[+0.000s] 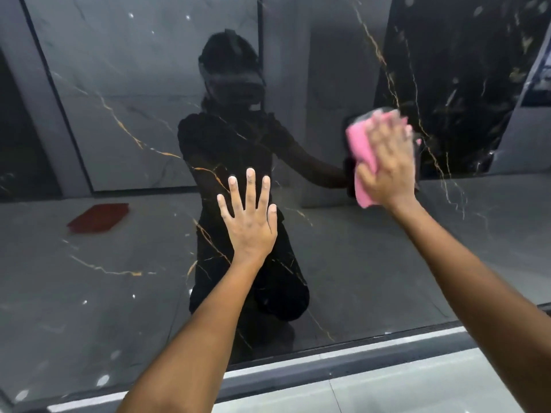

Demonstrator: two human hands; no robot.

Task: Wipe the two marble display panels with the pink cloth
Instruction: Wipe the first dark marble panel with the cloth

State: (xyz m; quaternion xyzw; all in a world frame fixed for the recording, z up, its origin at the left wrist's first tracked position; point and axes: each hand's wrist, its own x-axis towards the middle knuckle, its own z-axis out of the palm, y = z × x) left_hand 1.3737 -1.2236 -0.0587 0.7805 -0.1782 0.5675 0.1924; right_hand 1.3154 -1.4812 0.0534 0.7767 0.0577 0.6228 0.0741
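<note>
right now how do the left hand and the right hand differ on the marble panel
The left hand lies flat with fingers straight and spread, holding nothing; the right hand presses the pink cloth against the marble panel. The left hand sits lower and nearer the middle; the right hand is higher and further right. The left hand looks sharp; the right hand is blurred. Both touch the same glossy dark surface.

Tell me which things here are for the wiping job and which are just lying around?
For the job:
- pink cloth, pressed on the panel by the right hand
- black marble panel with gold veins
- left hand, flat on the panel with fingers spread

Just lying about:
- red cloth, seen only as a reflection in the panel
- grey floor tiles below the panel's frame
</note>
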